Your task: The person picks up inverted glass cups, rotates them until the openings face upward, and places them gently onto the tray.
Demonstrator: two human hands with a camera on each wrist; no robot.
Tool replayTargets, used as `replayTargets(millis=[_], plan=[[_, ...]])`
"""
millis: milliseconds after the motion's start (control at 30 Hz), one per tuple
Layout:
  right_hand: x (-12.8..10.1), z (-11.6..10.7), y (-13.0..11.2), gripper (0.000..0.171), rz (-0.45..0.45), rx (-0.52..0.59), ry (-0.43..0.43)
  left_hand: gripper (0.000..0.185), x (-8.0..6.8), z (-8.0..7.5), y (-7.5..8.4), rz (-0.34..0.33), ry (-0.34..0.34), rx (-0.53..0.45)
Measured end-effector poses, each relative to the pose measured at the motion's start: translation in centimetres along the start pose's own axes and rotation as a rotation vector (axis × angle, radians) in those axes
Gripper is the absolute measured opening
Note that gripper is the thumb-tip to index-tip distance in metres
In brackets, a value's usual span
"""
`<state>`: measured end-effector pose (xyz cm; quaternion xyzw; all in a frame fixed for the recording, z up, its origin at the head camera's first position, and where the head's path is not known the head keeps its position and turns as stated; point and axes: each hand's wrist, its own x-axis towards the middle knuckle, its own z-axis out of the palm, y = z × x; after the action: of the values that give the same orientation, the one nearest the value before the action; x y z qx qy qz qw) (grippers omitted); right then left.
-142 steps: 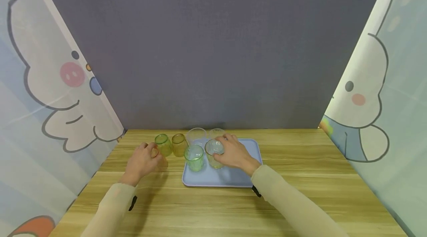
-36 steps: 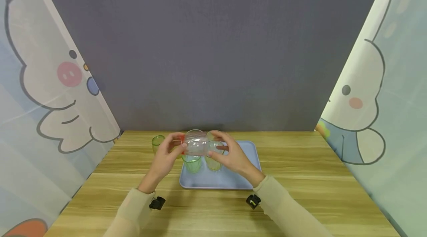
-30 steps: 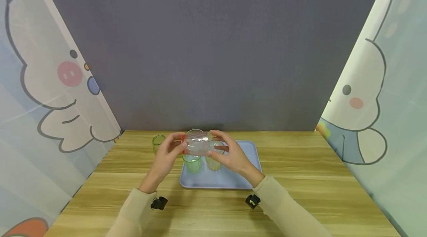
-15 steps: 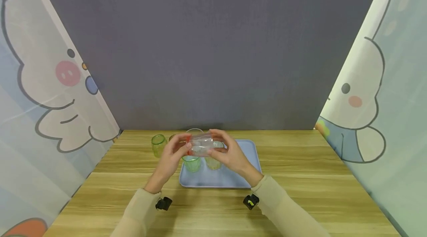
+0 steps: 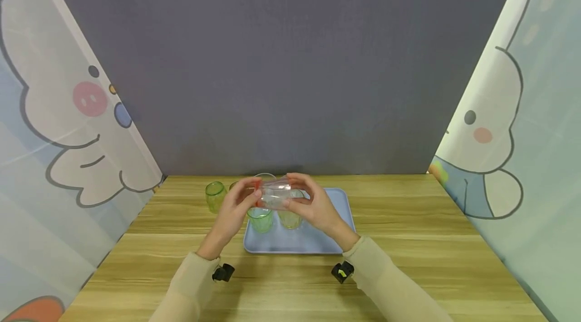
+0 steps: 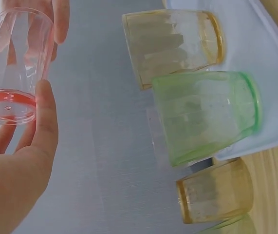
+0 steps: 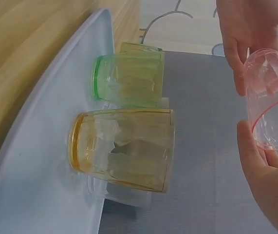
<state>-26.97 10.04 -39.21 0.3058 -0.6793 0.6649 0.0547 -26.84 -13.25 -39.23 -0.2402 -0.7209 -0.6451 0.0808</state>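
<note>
A clear tumbler with a red-tinted base (image 5: 274,195) is held sideways in the air above the tray by both hands. My left hand (image 5: 233,209) grips its red base end, thumb in front. My right hand (image 5: 321,209) holds the rim end between thumb and fingers. In the left wrist view the tumbler (image 6: 19,58) shows a red ring near its base. Below it on the blue tray (image 5: 313,244) stand a green-tinted tumbler (image 5: 260,222) and a yellow-tinted tumbler (image 5: 289,220), both upright.
Left of the tray, a green tumbler (image 5: 215,197) stands on the wooden table (image 5: 281,281). Beside it, an amber tumbler (image 6: 216,192) is mostly hidden by my left hand in the head view. A clear tumbler (image 5: 265,176) shows at the tray's back. A grey panel (image 5: 290,70) rises behind.
Earlier my left hand was at a tumbler left of the tray and my right at the yellow one. The red-based tumbler then came up between both hands; lately it has shifted slightly right.
</note>
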Motion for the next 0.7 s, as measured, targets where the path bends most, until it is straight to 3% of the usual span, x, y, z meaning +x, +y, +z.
replayTargets(millis=[200,433,700], plan=[[0.4,-0.3,-0.6,0.060,-0.002,-0.026,0.026,0.035,0.6,-0.1,0.6,0.036,0.015,0.058],[0.7,-0.9,-1.2,0.059,-0.003,-0.077,0.048,0.034,1.1,-0.3,1.0,0.075,-0.021,0.142],[0.9,-1.5,-1.7,0.059,-0.005,-0.143,0.059,0.033,1.7,-0.5,1.2,0.068,-0.042,0.226]])
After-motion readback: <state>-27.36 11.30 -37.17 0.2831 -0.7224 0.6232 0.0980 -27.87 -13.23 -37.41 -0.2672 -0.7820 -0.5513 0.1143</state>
